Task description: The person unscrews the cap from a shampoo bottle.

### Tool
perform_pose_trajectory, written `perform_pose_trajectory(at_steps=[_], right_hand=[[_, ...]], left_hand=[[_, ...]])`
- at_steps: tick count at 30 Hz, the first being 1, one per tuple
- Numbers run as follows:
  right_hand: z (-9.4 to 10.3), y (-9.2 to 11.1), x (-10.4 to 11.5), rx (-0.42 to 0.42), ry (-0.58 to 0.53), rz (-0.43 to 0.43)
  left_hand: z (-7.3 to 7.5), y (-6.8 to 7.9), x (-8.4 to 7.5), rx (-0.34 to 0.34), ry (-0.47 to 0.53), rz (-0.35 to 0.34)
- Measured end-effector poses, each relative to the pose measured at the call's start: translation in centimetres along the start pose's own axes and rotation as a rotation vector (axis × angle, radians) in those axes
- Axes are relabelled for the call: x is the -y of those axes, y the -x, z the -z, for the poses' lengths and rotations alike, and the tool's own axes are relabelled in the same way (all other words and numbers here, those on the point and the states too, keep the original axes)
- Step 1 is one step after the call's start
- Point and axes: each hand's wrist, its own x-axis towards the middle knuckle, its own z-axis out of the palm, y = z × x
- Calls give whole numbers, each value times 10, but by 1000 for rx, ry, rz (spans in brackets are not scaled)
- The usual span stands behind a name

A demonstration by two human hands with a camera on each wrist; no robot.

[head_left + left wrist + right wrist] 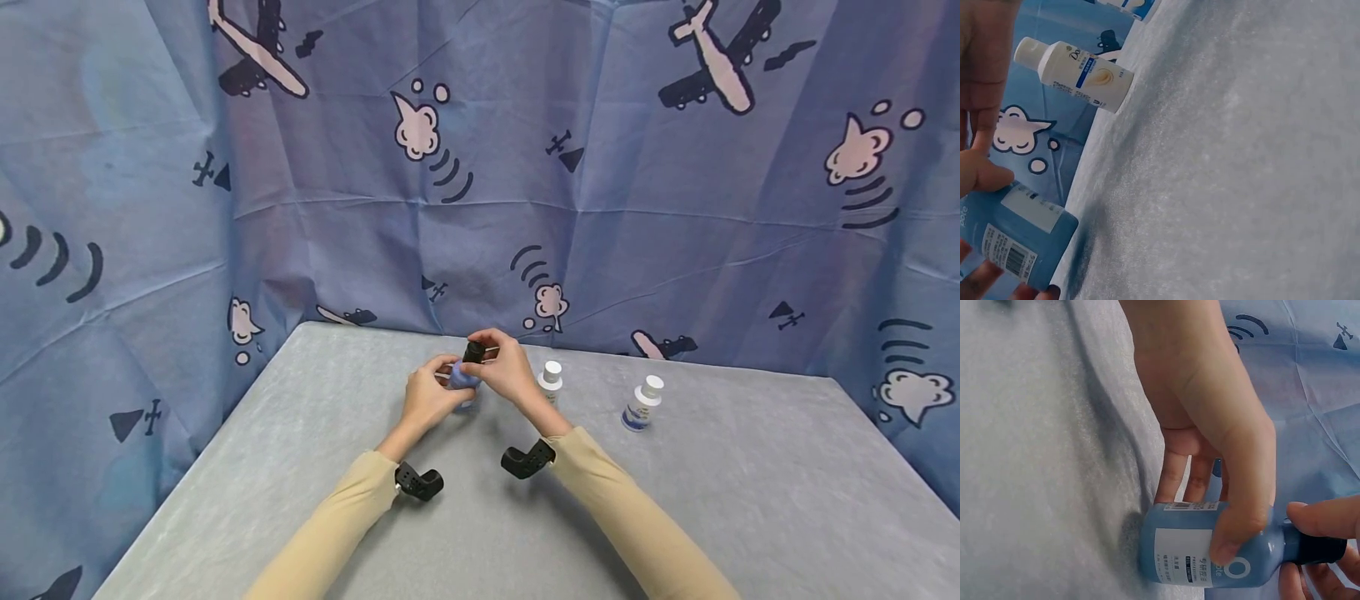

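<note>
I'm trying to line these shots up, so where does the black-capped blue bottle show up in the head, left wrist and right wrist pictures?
Head: black-capped blue bottle near the middle, a little below centre.
Left wrist: lower left, cut off by the left edge.
Right wrist: low, right of centre, sideways in the picture, black cap toward the right edge.
Shared landmark: blue printed backdrop cloth, visible in all three.

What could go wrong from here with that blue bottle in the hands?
The blue bottle might twist or slip if the left hand loosens while the right hand pinches the black cap. In the head view, the right arm partly hides a white bottle, so an outward swing might tip it.
</note>
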Motion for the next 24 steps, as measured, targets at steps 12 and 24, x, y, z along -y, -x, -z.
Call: perform_pose_trajectory(at_steps=[12, 24], right_hand=[[5, 0, 1, 45, -6, 33], [5, 0, 3, 32, -32, 55]], left_hand=[[2, -2, 3, 45, 9, 7], [9, -3, 6, 43, 15, 9]])
